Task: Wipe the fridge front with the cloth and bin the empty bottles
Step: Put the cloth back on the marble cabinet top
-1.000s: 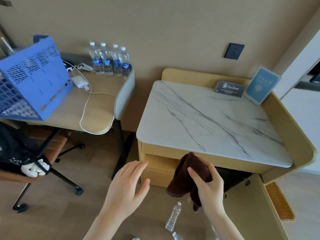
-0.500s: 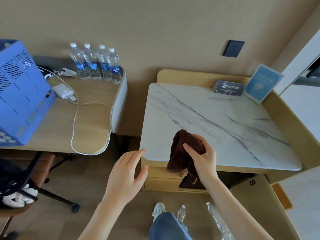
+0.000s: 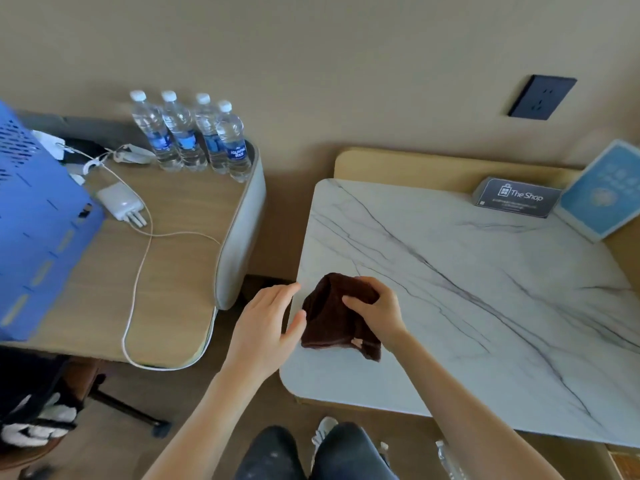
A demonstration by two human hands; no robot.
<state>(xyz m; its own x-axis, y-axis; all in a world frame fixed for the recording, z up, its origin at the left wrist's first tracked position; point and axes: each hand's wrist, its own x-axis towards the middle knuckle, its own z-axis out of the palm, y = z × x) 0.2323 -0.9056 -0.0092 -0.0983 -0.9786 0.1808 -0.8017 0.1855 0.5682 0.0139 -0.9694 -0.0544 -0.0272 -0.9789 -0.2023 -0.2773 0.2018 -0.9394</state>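
My right hand grips a dark brown cloth and holds it over the near left part of a white marble top. My left hand hovers open just left of the cloth, its thumb near the cloth's edge. The marble top covers a wooden cabinet; the cabinet's front is hidden from this angle. On the floor by my legs lies a clear plastic bottle, mostly cut off by my right arm. No bin is in view.
A wooden desk on the left carries several full water bottles, a white charger with its cable, and a blue perforated crate. A dark sign and a blue card stand at the marble top's back. A chair sits below left.
My right hand has lifted the cloth from in front of the cabinet up onto the marble top. My view has risen and moved closer, and my left hand has followed beside the cloth.
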